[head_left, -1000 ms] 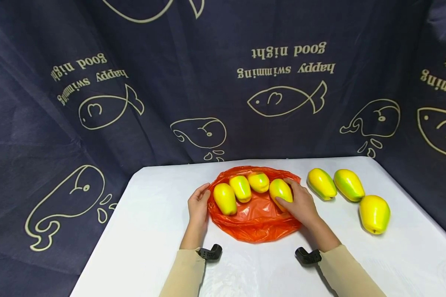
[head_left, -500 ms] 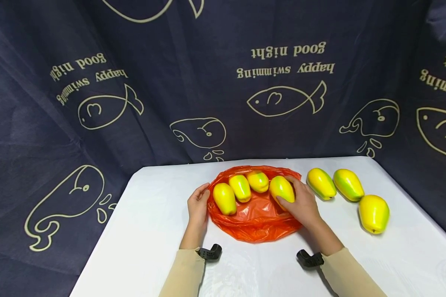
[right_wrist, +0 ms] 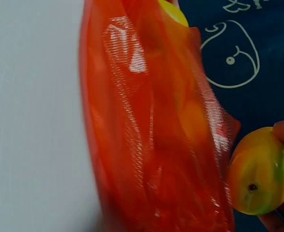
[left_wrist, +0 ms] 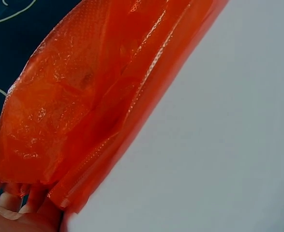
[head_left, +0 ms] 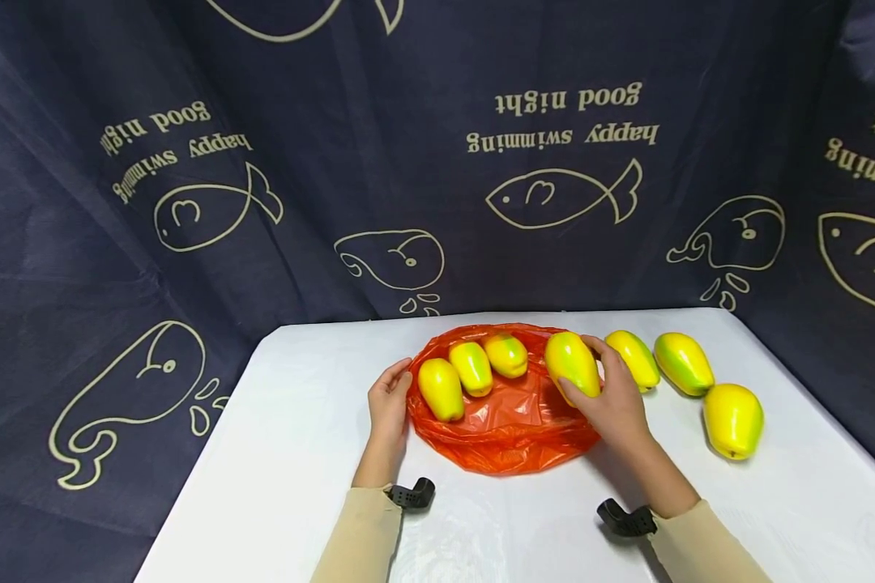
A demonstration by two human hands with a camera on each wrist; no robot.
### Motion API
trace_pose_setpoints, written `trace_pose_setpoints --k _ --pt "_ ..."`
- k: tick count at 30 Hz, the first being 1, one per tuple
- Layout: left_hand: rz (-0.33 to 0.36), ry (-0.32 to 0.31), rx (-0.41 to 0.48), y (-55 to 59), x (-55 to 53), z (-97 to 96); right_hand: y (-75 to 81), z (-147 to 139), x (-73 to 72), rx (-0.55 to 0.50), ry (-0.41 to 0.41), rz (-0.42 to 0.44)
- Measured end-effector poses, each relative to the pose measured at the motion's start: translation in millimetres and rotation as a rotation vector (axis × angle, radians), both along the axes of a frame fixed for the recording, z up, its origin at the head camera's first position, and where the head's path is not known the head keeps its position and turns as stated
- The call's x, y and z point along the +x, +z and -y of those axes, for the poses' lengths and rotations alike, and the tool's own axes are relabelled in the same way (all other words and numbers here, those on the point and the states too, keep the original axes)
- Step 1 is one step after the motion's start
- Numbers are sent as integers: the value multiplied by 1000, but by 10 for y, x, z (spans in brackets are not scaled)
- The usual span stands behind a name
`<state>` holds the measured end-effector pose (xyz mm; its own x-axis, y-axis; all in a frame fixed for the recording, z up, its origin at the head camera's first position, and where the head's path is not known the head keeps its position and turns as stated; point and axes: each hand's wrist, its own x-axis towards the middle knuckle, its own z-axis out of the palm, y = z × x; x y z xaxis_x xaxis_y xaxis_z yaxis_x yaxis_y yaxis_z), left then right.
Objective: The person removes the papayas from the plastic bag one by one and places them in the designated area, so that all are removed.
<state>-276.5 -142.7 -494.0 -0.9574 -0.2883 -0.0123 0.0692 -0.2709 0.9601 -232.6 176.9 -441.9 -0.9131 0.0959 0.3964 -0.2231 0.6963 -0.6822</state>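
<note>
A red plastic bag [head_left: 514, 453] lies spread on the white table with its mouth gaping upward. My left hand [head_left: 390, 402] holds the bag's left edge; in the left wrist view its fingers [left_wrist: 33, 217] show at the bag's rim. Inside lie three yellow-green mangoes: one at the left [head_left: 441, 390], one in the middle [head_left: 471, 370] and one at the back [head_left: 506, 356]. In my right hand [head_left: 616, 405] is another mango [head_left: 570, 360], gripped between thumb and fingers above the bag's right edge. The right wrist view shows this held mango [right_wrist: 255, 176] beside the red plastic.
Three more mangoes rest on the white table [head_left: 292, 478] to the right: one partly behind the right hand [head_left: 634, 360], one at the back [head_left: 684, 363] and one nearer [head_left: 733, 421]. A dark blue curtain [head_left: 408, 186] with fish drawings hangs behind and at both sides.
My right hand has raised its mango from inside the bag and moved it rightward and up to the bag's right edge. The left hand has stayed in place.
</note>
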Motion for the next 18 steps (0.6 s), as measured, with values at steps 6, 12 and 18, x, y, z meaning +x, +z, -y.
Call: trace_pose_setpoints --k 6,12,18 --pt "-3 7 -5 -12 -8 13 53 -67 96 -19 -23 -5" --pt "3 0 -2 -5 -4 -4 69 -242 168 -22 -46 -20" --pt "15 -4 6 -9 -9 -3 26 -432 238 23 -71 -32"
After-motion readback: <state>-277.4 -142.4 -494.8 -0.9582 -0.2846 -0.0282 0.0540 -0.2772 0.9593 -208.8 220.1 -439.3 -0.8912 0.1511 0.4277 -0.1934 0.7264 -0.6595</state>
